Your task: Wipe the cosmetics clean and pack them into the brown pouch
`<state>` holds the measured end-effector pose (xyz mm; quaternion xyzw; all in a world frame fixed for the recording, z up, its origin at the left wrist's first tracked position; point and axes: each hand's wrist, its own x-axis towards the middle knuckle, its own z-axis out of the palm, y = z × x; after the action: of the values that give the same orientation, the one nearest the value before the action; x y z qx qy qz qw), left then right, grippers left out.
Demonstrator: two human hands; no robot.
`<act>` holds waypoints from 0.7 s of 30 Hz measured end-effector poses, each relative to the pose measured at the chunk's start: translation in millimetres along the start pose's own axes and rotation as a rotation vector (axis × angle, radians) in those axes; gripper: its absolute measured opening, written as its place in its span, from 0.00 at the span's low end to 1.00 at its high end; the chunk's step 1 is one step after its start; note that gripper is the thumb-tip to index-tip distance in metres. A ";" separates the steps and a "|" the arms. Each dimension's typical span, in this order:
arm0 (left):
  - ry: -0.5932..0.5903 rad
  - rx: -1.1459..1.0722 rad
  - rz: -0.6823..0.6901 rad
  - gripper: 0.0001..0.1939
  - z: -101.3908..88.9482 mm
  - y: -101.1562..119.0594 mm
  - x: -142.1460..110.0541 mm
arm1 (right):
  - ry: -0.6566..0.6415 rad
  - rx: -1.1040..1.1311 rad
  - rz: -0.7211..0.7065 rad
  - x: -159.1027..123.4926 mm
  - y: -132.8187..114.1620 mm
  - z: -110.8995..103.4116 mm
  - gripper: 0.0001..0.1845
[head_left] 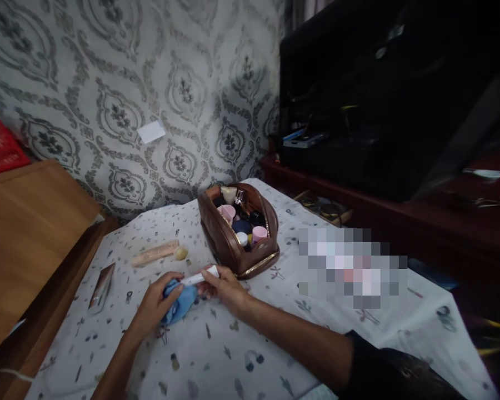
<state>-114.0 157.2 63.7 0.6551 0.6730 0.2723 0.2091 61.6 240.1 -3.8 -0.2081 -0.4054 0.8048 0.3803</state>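
Between both hands lies a slim white tube (195,277), held level above the table. My right hand (232,293) pinches its right end with thumb and fingers. My left hand (155,303) is closed on a crumpled blue cloth (182,306), which wraps under the tube's left end. Just behind the hands stands a brown leather cosmetic bag (221,244), unzipped and full of jars, bottles and caps. A peach-coloured tube (155,254) with a yellowish round end lies beyond my left hand. Further left is a flat, dark and white packet (101,288).
A patterned white cloth (216,355) covers the table. On its right side sits a pixelated patch (352,266) whose contents cannot be made out. A wooden panel (37,222) borders the left, a patterned wall the back. A large black screen (358,111) stands at right.
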 end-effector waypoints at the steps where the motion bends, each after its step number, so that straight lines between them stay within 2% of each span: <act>1: 0.021 -0.048 -0.019 0.19 2.2 -4.3 -0.3 | 0.005 0.014 -0.001 -0.3 0.6 0.7 0.29; 5: 0.089 -0.237 -0.105 0.20 14.2 -15.3 -0.9 | -0.001 -0.046 -0.023 -0.2 4.2 2.2 0.30; 9: 0.127 -0.421 -0.184 0.21 26.1 -16.0 2.2 | -0.034 -0.180 -0.073 0.1 3.8 1.6 0.27; 15: 0.287 -0.585 -0.319 0.23 36.4 -18.2 6.9 | -0.057 -0.396 -0.132 -10.1 -8.6 4.5 0.17; 18: 0.286 -0.593 -0.307 0.23 36.0 -21.9 5.3 | -0.058 -0.469 -0.120 -12.5 -10.3 6.0 0.13; 21: 0.251 -0.579 -0.276 0.21 34.0 -24.1 2.4 | -0.051 -0.414 -0.078 -7.9 -5.1 4.4 0.15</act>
<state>-110.9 162.9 22.5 0.4327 0.6705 0.4998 0.3367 66.0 233.7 3.1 -0.2455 -0.5795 0.6939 0.3500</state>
